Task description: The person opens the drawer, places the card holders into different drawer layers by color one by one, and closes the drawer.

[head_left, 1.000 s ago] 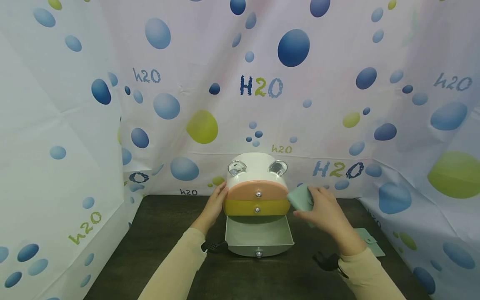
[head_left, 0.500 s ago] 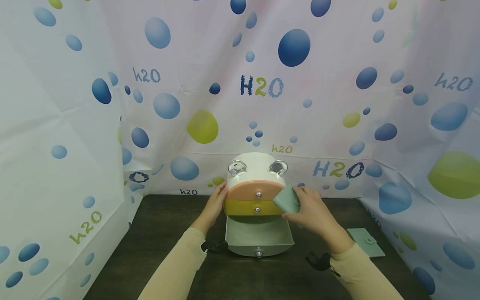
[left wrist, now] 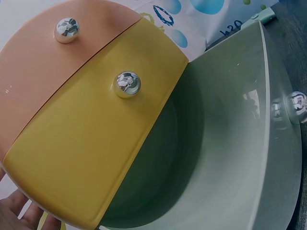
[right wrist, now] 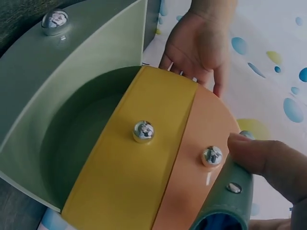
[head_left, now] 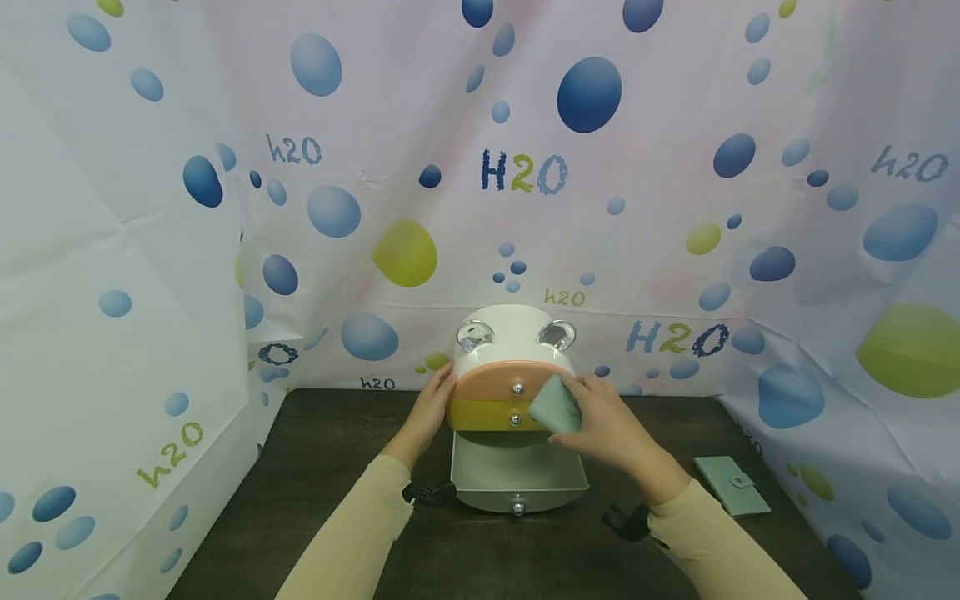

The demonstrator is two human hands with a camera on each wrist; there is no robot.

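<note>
A small drawer cabinet (head_left: 510, 333) has a white top, an orange drawer (head_left: 487, 382), a yellow drawer (head_left: 483, 414) and a green bottom drawer (head_left: 517, 475) pulled out, with nothing visible inside. My left hand (head_left: 427, 412) rests its fingers against the cabinet's left side, mostly extended in the right wrist view. Held by my right hand (head_left: 607, 429) is a small pale green case (head_left: 557, 407), in front of the closed drawers' right part. The right wrist view shows the thumb pressing this case (right wrist: 230, 194), its silver stud and a dark blue opening at one end.
A flat green wallet (head_left: 731, 485) with a strap and snap lies on the right of the dark table (head_left: 337, 500). Two clear ear-shaped pieces (head_left: 557, 335) stick up from the cabinet top. A bubble-print curtain (head_left: 405, 183) surrounds the back and sides.
My right hand has moved left with the green case, from beside the cabinet to in front of its drawers. The left hand and the open drawer stay in place.
</note>
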